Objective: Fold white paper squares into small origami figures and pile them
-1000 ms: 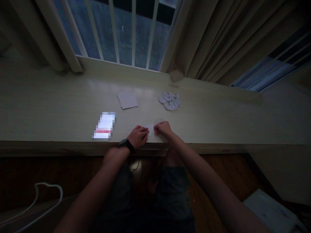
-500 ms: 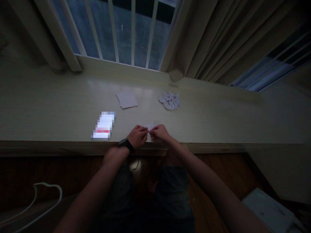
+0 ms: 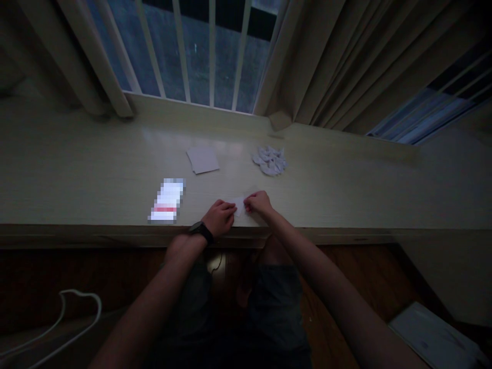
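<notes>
A small piece of white paper lies on the pale ledge close to its front edge. My left hand, with a dark watch on the wrist, has its fingers pressed together on the paper's left side. At the right side, my right hand is closed in a pinch on the paper's edge. Fingers hide parts of the sheet, so its folds are hard to make out. Beyond the hands are a stack of white square sheets and a cluster of folded white paper pieces.
A phone with a lit, blurred screen lies left of my hands. Beige curtains and a barred window stand behind the ledge. Below left is a white curved frame; a pale flat-topped object is at lower right.
My right hand has shifted a little to the right, away from my left hand. More of the paper now shows between them. My left hand stays nearly in place.
</notes>
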Available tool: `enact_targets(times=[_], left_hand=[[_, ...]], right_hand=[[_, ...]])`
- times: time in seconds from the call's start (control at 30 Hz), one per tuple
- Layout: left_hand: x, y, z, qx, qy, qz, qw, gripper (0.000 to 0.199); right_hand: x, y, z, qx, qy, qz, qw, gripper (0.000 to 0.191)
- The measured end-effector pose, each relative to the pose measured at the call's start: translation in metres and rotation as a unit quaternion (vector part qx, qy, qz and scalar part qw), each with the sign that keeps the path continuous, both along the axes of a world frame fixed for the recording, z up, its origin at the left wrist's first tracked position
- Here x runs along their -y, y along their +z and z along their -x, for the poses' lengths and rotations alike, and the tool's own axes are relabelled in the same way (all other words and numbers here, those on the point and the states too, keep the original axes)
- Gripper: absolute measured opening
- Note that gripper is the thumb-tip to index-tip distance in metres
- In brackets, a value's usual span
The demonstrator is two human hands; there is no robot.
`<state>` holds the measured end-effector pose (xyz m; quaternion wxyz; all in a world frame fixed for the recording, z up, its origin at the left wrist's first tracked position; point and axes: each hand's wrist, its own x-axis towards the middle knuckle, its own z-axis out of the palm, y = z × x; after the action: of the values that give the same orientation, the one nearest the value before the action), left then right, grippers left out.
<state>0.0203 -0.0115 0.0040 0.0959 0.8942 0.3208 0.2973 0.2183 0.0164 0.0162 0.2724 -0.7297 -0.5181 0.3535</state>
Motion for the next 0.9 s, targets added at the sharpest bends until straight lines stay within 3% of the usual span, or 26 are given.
enact_targets(times=[0.17, 0.23, 0.3, 0.37, 0.47, 0.63, 0.9], left_hand=[[0.000, 0.001, 0.001, 0.018, -0.004, 0.002, 1.000, 0.023], [-0.001, -0.001, 0.001, 0.037, 0.004, 0.014, 0.999, 0.021], [-0.002, -0.003, 0.002, 0.055, 0.016, 0.030, 0.998, 0.021], [-0.003, -0.005, 0.003, 0.063, 0.031, 0.042, 0.997, 0.021], [-0.004, -0.004, 0.004, 0.054, 0.072, 0.039, 0.995, 0.019], [-0.003, 0.002, 0.004, 0.018, 0.163, 0.034, 0.986, 0.051], [-0.005, 0.006, 0.004, -0.028, 0.152, 0.068, 0.986, 0.047]], right_hand=[[0.003, -0.004, -0.011, 0.098, -0.024, -0.073, 0.992, 0.023], [0.016, -0.006, -0.003, 0.114, -0.019, -0.155, 0.981, 0.027], [0.029, -0.009, 0.007, 0.140, 0.024, -0.241, 0.960, 0.033], [0.040, -0.011, 0.015, 0.179, 0.086, -0.281, 0.939, 0.041], [0.046, -0.012, 0.020, 0.213, 0.133, -0.278, 0.927, 0.044], [0.044, -0.014, 0.019, 0.223, 0.138, -0.272, 0.926, 0.042], [0.048, -0.009, 0.019, 0.184, 0.133, -0.292, 0.929, 0.035]])
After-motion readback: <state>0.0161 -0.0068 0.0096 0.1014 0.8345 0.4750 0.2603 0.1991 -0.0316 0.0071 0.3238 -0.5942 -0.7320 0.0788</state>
